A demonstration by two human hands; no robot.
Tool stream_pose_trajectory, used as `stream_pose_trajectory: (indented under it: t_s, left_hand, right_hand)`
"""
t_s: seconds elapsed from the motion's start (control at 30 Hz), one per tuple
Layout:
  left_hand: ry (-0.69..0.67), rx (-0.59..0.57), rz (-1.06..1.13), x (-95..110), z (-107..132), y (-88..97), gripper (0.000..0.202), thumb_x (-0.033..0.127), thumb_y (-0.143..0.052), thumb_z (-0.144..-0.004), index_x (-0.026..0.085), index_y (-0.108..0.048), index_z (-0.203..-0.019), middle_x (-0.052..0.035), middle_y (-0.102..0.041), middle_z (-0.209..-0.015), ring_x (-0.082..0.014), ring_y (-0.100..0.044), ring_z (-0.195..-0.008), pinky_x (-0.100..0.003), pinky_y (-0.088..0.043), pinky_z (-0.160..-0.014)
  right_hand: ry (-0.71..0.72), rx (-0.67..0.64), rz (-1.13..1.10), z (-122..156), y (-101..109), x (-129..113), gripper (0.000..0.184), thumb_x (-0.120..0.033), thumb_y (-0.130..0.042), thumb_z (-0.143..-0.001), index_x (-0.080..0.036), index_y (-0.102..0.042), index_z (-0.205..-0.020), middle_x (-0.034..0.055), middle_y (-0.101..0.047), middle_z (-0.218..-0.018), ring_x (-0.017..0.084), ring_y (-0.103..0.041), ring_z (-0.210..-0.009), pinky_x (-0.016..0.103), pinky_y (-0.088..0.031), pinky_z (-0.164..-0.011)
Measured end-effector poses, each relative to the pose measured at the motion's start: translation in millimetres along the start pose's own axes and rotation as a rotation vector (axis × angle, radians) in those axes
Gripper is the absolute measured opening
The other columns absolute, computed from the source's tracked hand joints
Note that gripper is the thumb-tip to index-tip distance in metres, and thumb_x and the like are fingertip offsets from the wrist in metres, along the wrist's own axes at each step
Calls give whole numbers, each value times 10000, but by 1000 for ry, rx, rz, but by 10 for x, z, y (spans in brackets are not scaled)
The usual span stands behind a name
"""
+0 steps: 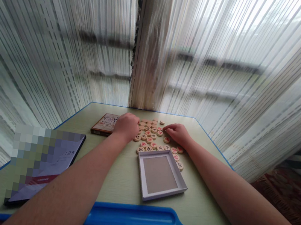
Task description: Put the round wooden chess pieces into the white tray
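Observation:
Round wooden Chinese chess pieces (148,133), marked in red or black characters, lie in a loose cluster on the table; several farther ones show plain faces. My left hand (127,126) is closed at the cluster's left edge, its fingers curled away from view, so whatever they hold is hidden. On the opposite side, my right hand (179,133) rests low with its fingers stretched toward the pieces, fingertips close to a red-marked piece (159,133). An open, shallow white box tray (141,177) lies nearer to me, its far edge against several pieces.
A brown printed box lid (103,124) sits left of my left hand. A tablet (57,168) with a lit screen lies at the left of the table (116,183). The table has a blue rim with a molded groove (134,215) in front. Striped curtains (65,38) hang behind.

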State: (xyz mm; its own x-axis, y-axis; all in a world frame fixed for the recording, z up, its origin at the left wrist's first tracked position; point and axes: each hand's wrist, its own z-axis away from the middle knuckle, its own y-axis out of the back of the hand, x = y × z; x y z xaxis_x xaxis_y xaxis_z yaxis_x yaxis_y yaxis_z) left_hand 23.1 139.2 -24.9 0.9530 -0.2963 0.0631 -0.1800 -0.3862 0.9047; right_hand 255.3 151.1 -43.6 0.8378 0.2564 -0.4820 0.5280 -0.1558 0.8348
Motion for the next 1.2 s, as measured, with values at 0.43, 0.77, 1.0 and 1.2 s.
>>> stream_pose_trajectory:
  t_s: [0.43, 0.77, 1.0, 1.2]
  left_hand:
    - [-14, 12, 3, -5, 0, 6, 331, 133, -444, -719, 146, -725, -894, -109, -690, -915, -245, -579, -957, -352, -459, -851]
    - [-19, 14, -7, -2, -12, 2, 325, 142, -448, -728, 150, -725, -897, -104, -690, -920, -231, -579, -949, -339, -459, -846]
    - [-28, 30, 2, 2, -5, 22, 331, 146, -436, -730, 147, -727, -887, -107, -692, -919, -240, -579, -947, -351, -460, -835]
    - [-32, 34, 11, -8, -2, 17, 322, 152, -436, -728, 152, -728, -862, -100, -696, -912, -245, -571, -953, -358, -456, -829]
  right_hand:
    - [115, -130, 165, -105, -91, 52, 410, -341, -386, -909, -243, -560, -1267, 8, -484, -1375, 223, -410, -1273, 358, -256, -1099]
    - [119, -83, 163, -113, -95, 94, 469, -415, -294, -934, -212, -561, -1262, 75, -513, -1329, 237, -461, -1203, 383, -312, -1051]
    - [180, -66, 192, -95, -69, 73, 453, -413, -304, -935, -220, -681, -1096, 69, -560, -1238, 234, -478, -1178, 383, -313, -1053]
    - [210, -61, 191, -94, -68, 99, 516, -451, -282, -936, -210, -737, -900, 68, -530, -1278, 249, -467, -1186, 412, -313, -1050]
